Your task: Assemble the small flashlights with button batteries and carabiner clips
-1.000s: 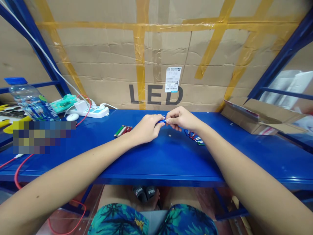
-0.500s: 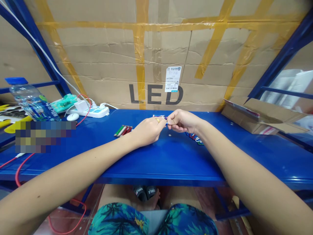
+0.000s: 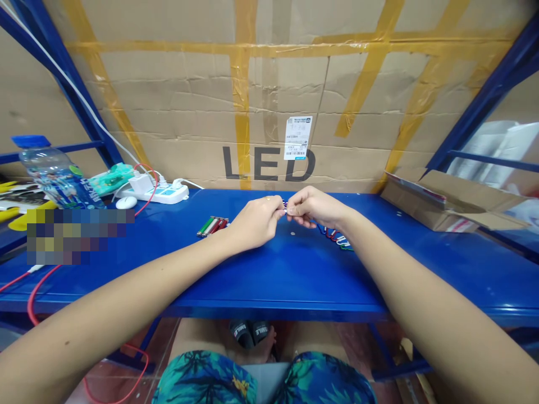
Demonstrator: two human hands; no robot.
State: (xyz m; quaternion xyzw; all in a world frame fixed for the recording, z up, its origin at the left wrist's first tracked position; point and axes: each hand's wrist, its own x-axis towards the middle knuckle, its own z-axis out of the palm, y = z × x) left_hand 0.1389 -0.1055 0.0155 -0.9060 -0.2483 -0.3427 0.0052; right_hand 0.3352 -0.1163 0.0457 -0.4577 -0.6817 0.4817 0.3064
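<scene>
Shows now a pale glint on the small piece [image 3: 286, 211], in place of the blue visible half a second ago. Suggests a turn or shift in the grip, with fine handling under way. Looks pinched between the closed fingers of the left hand [image 3: 257, 222] and right hand [image 3: 312, 205], over the tabletop [image 3: 252, 275]; cannot tell its exact shape. Beside the left hand: coloured tubes [image 3: 213, 226]. Beside the right: coloured clips [image 3: 332, 234].
</scene>
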